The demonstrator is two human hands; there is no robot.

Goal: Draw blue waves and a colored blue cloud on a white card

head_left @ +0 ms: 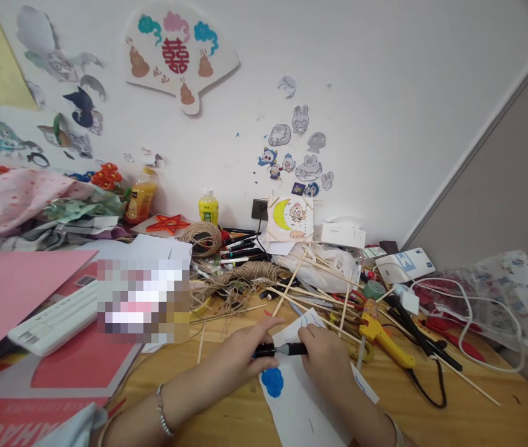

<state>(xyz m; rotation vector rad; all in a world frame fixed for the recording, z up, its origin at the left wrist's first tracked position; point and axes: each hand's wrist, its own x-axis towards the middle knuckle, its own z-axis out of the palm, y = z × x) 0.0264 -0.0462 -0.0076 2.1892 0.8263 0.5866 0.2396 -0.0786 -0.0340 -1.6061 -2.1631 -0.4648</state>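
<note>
A black marker [295,349] with a grey tapered neck lies level between my two hands, above a white sheet of paper [292,397]. My right hand [322,354] is closed around the marker's body. The fingers of my left hand [250,347] pinch its black cap [264,351], which meets the narrow end of the grey neck; I cannot tell how far the cap is on. On the paper is a filled-in blue cloud shape [272,382], just below my left hand. Blue wavy lines show near the sheet's top and right edges.
Wooden sticks [292,282] and twine [254,273] are heaped behind my hands. At right lie a yellow glue gun [385,338], a white cable [471,301] and plastic bags [510,298]. A pink sheet [22,292] and white device [54,320] are at left; bottles [208,208] stand behind.
</note>
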